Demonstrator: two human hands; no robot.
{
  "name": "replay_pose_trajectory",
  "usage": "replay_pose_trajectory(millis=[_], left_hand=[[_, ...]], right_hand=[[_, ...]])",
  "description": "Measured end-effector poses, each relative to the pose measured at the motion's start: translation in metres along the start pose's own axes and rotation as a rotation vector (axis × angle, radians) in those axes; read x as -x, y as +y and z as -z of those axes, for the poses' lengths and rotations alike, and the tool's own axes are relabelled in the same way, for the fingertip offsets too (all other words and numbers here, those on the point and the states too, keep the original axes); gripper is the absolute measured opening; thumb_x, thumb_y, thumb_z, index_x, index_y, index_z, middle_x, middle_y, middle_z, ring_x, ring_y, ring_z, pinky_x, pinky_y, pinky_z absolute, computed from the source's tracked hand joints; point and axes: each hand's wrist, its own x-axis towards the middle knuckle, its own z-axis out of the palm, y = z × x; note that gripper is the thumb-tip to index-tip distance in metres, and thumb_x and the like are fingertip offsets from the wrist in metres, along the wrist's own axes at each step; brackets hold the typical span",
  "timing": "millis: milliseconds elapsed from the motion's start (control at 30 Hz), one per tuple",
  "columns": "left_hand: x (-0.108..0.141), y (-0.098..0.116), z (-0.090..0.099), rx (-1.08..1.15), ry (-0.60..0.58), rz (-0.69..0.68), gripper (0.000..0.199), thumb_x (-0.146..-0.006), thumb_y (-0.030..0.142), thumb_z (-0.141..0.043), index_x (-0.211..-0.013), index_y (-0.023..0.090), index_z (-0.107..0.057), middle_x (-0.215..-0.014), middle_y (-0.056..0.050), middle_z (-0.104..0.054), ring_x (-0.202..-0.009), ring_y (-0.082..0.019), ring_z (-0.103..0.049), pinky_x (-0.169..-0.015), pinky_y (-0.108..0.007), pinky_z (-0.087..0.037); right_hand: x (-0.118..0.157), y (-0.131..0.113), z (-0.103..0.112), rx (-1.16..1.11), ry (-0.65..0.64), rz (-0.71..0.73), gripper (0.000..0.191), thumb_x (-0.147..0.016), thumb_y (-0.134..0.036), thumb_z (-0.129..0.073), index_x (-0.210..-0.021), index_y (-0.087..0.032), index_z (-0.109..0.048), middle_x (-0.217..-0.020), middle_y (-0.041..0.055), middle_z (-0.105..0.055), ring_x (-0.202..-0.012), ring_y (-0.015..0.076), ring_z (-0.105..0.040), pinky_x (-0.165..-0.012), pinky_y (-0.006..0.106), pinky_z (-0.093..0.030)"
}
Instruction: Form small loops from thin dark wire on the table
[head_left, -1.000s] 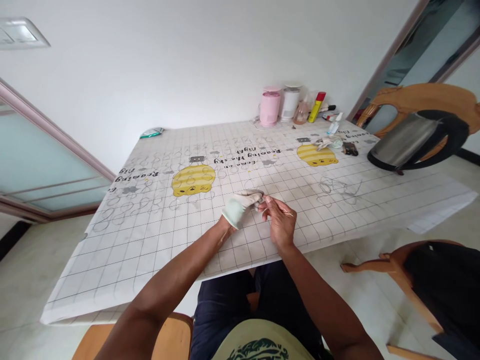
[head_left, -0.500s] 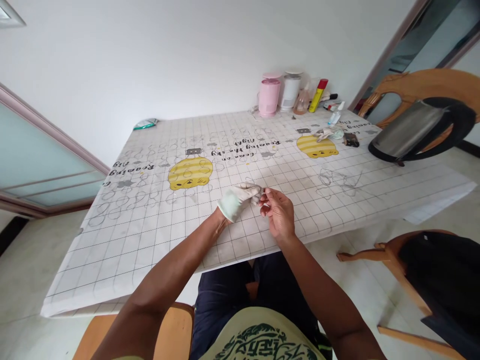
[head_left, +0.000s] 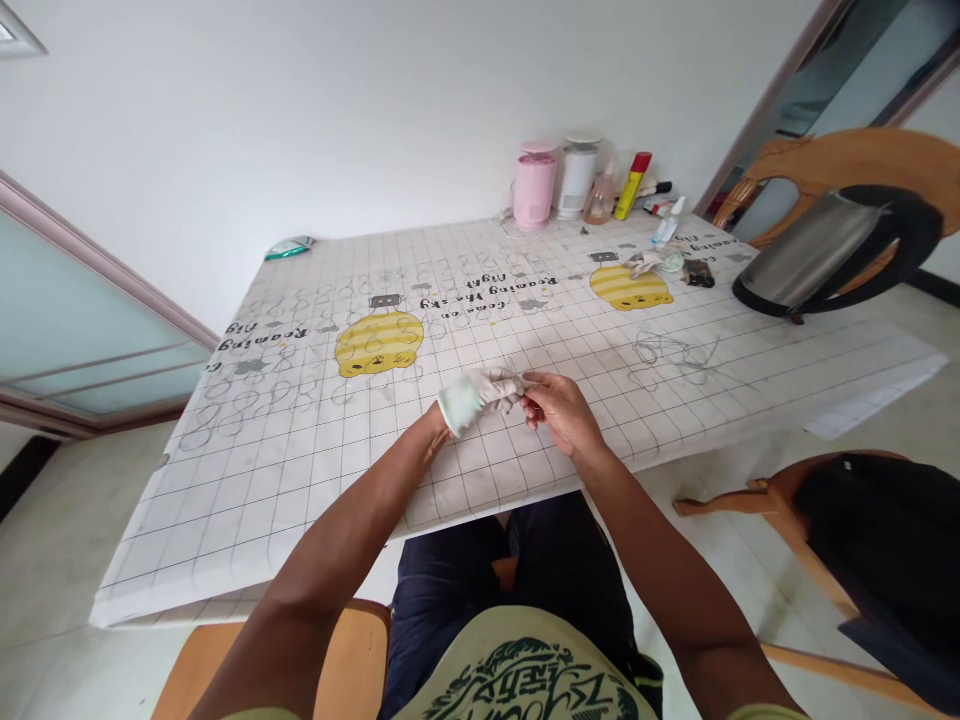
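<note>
Left hand [head_left: 480, 392] and right hand [head_left: 566, 412] meet, grip unclear: fine fingerwork, seemingly needing steadiness; thin strands [head_left: 679, 352] lie at two o'clock.

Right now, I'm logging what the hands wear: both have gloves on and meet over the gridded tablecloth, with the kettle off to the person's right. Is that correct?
Not quite: the head view shows a glove only on the left hand; the right hand is bare. The rest holds: they meet over the gridded tablecloth, with the kettle off to the person's right.
</note>
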Motion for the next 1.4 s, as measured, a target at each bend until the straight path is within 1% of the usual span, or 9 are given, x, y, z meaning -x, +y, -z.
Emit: replay_pose_trajectory(millis=[133,300,500,633,767,967,1033,1233,1400], left_hand=[[-0.004,-0.006,0.008,-0.021,-0.021,-0.019,0.053,-0.077,0.064,-0.088,-0.083,0.014,-0.072,-0.077,-0.006,-0.069,-0.069,-0.015,-0.059,-0.068,-0.03,-0.042],[-0.004,-0.013,0.015,-0.109,-0.078,0.02,0.051,-0.078,0.063,-0.086,-0.084,0.014,-0.072,-0.079,-0.006,-0.069,-0.067,-0.015,-0.058,-0.063,-0.028,-0.04],[-0.001,-0.009,0.013,-0.076,-0.16,0.046,0.048,-0.077,0.06,-0.088,-0.082,0.014,-0.074,-0.083,-0.007,-0.071,-0.07,-0.015,-0.061,-0.064,-0.028,-0.045],[0.001,-0.005,0.011,-0.003,-0.171,0.05,0.049,-0.073,0.059,-0.091,-0.08,0.014,-0.073,-0.082,-0.009,-0.071,-0.072,-0.016,-0.062,-0.067,-0.029,-0.05],[0.0,-0.004,0.008,0.063,-0.015,0.024,0.046,-0.076,0.054,-0.091,-0.086,0.012,-0.074,-0.086,-0.009,-0.072,-0.072,-0.015,-0.063,-0.069,-0.028,-0.051],[-0.004,0.006,-0.017,-0.14,0.493,-0.004,0.014,-0.088,0.028,-0.076,-0.093,0.015,-0.079,-0.078,-0.003,-0.073,-0.067,-0.013,-0.063,-0.066,-0.026,-0.05],[-0.003,0.009,-0.026,-0.135,0.581,0.021,0.012,-0.09,0.023,-0.073,-0.097,0.015,-0.079,-0.076,-0.002,-0.073,-0.065,-0.013,-0.064,-0.066,-0.026,-0.052],[0.0,0.007,-0.03,0.045,0.55,0.023,0.015,-0.089,0.024,-0.076,-0.098,0.013,-0.078,-0.08,-0.003,-0.075,-0.066,-0.013,-0.068,-0.072,-0.028,-0.056],[-0.006,-0.002,-0.021,-0.043,0.479,0.01,0.016,-0.091,0.024,-0.071,-0.098,0.013,-0.079,-0.08,-0.004,-0.075,-0.067,-0.012,-0.066,-0.07,-0.027,-0.053]], right_hand=[[-0.007,0.014,0.002,0.024,0.065,0.086,0.061,-0.077,-0.036,-0.088,-0.13,-0.016,-0.064,-0.069,-0.0013,-0.068,-0.054,0.0145,-0.057,-0.043,0.027,-0.047],[-0.015,0.022,0.007,0.218,0.036,0.058,0.063,-0.085,-0.026,-0.082,-0.143,-0.013,-0.061,-0.068,-0.0008,-0.068,-0.049,0.0134,-0.056,-0.038,0.026,-0.045],[-0.014,0.017,0.008,0.43,0.039,0.101,0.046,-0.091,-0.019,-0.076,-0.137,-0.016,-0.072,-0.067,0.0006,-0.07,-0.043,0.0113,-0.052,-0.036,0.026,-0.041],[-0.012,0.018,0.008,0.408,0.035,0.116,0.034,-0.093,-0.023,-0.075,-0.126,-0.018,-0.078,-0.066,0.0006,-0.069,-0.041,0.0103,-0.051,-0.037,0.025,-0.039],[-0.009,0.016,0.004,0.266,0.066,0.138,0.046,-0.091,-0.033,-0.076,-0.132,-0.013,-0.072,-0.069,0.0008,-0.069,-0.047,0.0126,-0.057,-0.038,0.026,-0.044],[-0.009,0.017,-0.006,0.085,0.18,0.209,0.062,-0.087,-0.04,-0.076,-0.138,-0.007,-0.063,-0.076,0.0034,-0.073,-0.057,0.0166,-0.065,-0.042,0.027,-0.048],[-0.012,0.021,-0.007,0.078,0.199,0.229,0.065,-0.088,-0.042,-0.075,-0.14,-0.008,-0.062,-0.078,0.0048,-0.074,-0.058,0.0174,-0.066,-0.043,0.027,-0.049],[-0.017,0.028,-0.007,0.124,0.198,0.265,0.065,-0.093,-0.044,-0.067,-0.146,-0.007,-0.059,-0.08,0.0057,-0.073,-0.058,0.0181,-0.067,-0.043,0.028,-0.051],[-0.018,0.027,-0.005,0.223,0.145,0.236,0.059,-0.096,-0.04,-0.061,-0.144,-0.006,-0.063,-0.074,0.0028,-0.07,-0.052,0.0146,-0.06,-0.043,0.028,-0.052]])
